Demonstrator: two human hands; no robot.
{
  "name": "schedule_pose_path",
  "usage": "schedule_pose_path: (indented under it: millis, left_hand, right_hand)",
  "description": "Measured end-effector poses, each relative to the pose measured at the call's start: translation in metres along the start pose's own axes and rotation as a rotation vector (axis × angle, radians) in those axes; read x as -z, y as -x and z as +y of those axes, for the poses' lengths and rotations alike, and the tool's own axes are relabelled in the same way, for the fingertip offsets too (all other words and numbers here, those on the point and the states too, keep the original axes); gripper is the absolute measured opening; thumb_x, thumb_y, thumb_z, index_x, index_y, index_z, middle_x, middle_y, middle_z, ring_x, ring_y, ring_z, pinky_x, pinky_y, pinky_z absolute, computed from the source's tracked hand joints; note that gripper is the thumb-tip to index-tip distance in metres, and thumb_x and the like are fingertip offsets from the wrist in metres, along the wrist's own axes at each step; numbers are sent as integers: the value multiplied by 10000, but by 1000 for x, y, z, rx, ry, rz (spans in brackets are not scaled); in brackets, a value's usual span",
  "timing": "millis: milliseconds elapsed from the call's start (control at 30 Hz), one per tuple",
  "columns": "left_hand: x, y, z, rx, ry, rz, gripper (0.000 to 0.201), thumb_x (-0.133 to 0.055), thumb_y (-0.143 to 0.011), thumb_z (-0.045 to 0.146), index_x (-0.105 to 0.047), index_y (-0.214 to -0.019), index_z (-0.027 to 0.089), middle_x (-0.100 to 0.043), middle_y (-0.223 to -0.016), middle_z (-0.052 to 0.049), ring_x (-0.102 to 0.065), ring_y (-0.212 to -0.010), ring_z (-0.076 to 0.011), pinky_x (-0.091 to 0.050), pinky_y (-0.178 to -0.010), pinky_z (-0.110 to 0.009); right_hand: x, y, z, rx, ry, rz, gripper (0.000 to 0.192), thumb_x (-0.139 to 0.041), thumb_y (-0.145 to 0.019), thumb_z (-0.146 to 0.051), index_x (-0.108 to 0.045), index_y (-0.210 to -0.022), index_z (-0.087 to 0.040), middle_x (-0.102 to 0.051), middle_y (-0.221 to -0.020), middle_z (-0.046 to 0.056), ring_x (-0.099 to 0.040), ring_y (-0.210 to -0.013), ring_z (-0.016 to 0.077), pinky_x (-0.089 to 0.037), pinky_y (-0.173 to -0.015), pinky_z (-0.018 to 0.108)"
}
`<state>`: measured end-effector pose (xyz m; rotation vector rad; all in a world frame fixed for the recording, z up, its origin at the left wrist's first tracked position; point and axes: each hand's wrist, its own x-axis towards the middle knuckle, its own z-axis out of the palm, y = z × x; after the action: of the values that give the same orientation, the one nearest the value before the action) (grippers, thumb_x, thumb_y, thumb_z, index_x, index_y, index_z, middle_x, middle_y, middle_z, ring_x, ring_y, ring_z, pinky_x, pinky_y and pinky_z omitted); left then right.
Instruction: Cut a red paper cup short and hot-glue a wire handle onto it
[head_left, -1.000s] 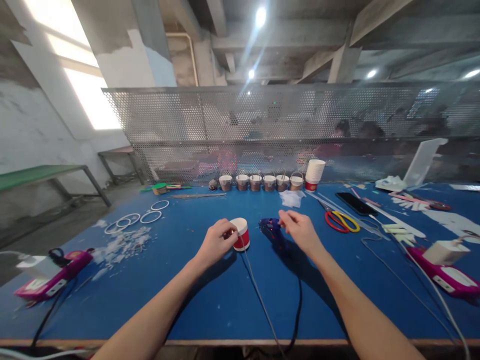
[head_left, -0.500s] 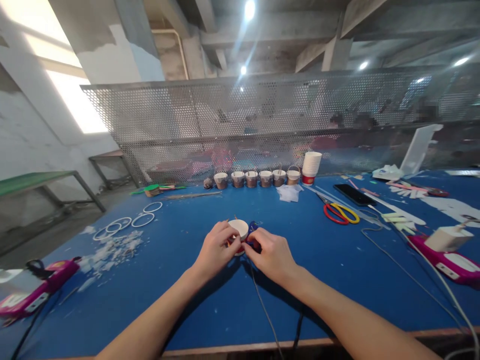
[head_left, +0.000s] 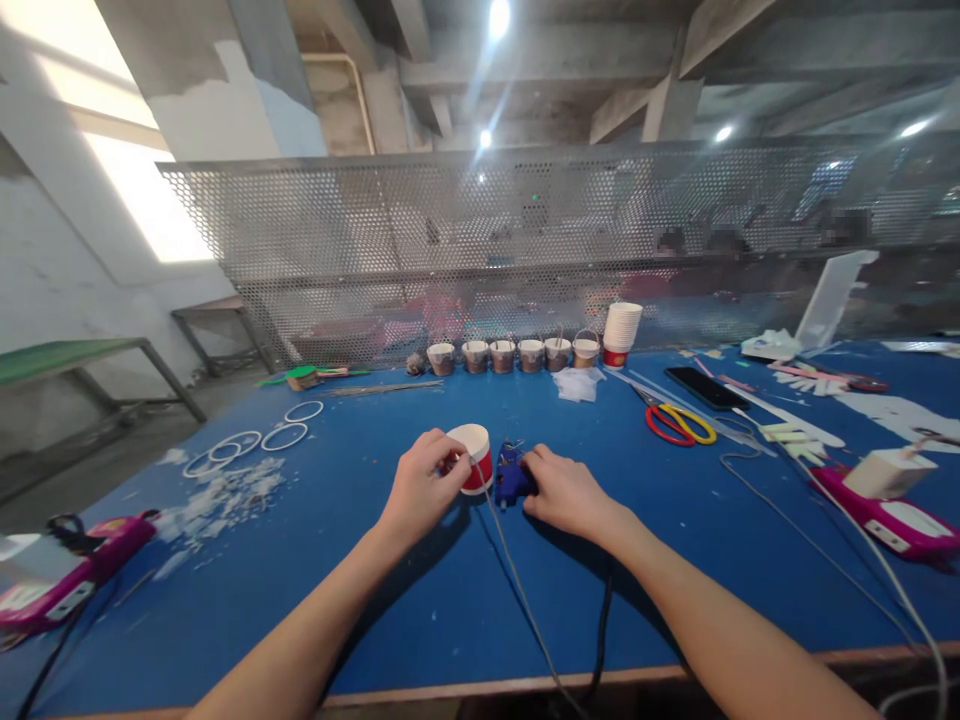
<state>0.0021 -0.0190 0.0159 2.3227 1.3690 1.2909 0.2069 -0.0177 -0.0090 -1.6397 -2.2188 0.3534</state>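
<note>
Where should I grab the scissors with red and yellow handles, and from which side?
Take the scissors by the looped handles at their near end, coming from the near side. They lie flat on the blue table, blades pointing away toward the far-left, with bare table around the loops.

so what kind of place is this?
Likely a craft-assembly workshop with a factory look: bare concrete ceiling, perforated metal screen, long blue-topped workbench. The left hand holds a red-and-white paper cup, the right hand a blue glue gun; more small cups line the back.
</note>
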Motion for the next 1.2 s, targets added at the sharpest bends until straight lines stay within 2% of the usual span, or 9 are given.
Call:
schedule_pose_path:
  millis: [200,267,400,500,667,867,1000,1100,1200]
  left_hand:
    - [-1,-2,-1,128,124,20,169,-485,-741,242,-577,-606,199,-549,-648,10,-495,-598,-129,-399,-591,-241]
    - [-4,-2,-3,169,149,-2,167,-487,-736,247,-593,-617,198,-566,-655,6,-507,-600,-133,-410,-595,-245]
    - [-11,-2,-7,202,162,-31,144,-482,-709,212,-615,-653,201,-590,-682,-2,-538,-628,-142,-429,-610,-248]
    - [-15,-1,-9,184,162,-38,134,-483,-680,182,-615,-669,200,-588,-710,-2,-548,-641,-137,-436,-618,-241]
    - [-16,0,-8,127,139,-27,113,-499,-690,178,-604,-658,205,-548,-675,11,-517,-624,-130,-431,-614,-233]
    - [-15,1,-6,138,114,-17,108,-523,-705,181,-615,-655,205,-574,-689,7,-525,-622,-130,-441,-623,-237]
    - [-12,-2,-9,170,140,2,117,-522,-709,194,-615,-639,202,-580,-682,6,-538,-601,-128,-448,-605,-238]
    - [-5,-9,-12,210,168,14,118,-528,-701,211,-609,-616,198,-607,-676,5,-561,-607,-131,-453,-605,-240]
    - [5,-17,-17,263,197,8,115,-528,-681,239,-608,-609,198,-620,-647,11,-575,-617,-142,-454,-604,-248]
  right_hand:
    - [22,-12,13,-177,-334,261,313,-529,-730,-284,-591,-1014,-165,-660,-937,71,-607,-801,197,-433,-683,283]
    - [24,-13,13,-184,-568,322,330,-576,-693,-354,-607,-956,-157,-645,-796,31,-570,-666,164,-417,-605,265]
    - [14,-12,7,-191,-974,377,345,-622,-616,-448,-627,-796,-154,-478,-484,-64,-415,-437,110,-344,-482,258]
    - [5,-12,4,-181,-1064,386,325,-612,-619,-443,-613,-777,-159,-460,-432,-75,-423,-396,107,-342,-451,250]
    - [1,-10,3,-148,-1173,387,261,-624,-617,-407,-576,-729,-176,-569,-531,-39,-455,-377,92,-361,-404,236]
    - [5,-6,0,-73,-1186,386,213,-667,-638,-372,-583,-650,-177,-479,-409,-74,-400,-339,73,-325,-382,218]
    - [5,-1,-12,-46,-1190,391,218,-668,-634,-364,-595,-705,-171,-598,-556,-36,-405,-337,61,-326,-370,227]
    - [8,5,-23,-20,-1181,342,235,-645,-659,-366,-611,-773,-164,-629,-626,-18,-415,-361,63,-341,-382,229]
    - [15,9,-31,53,-1097,204,177,-617,-710,-333,-610,-768,-166,-555,-505,-45,-447,-404,88,-362,-430,226]
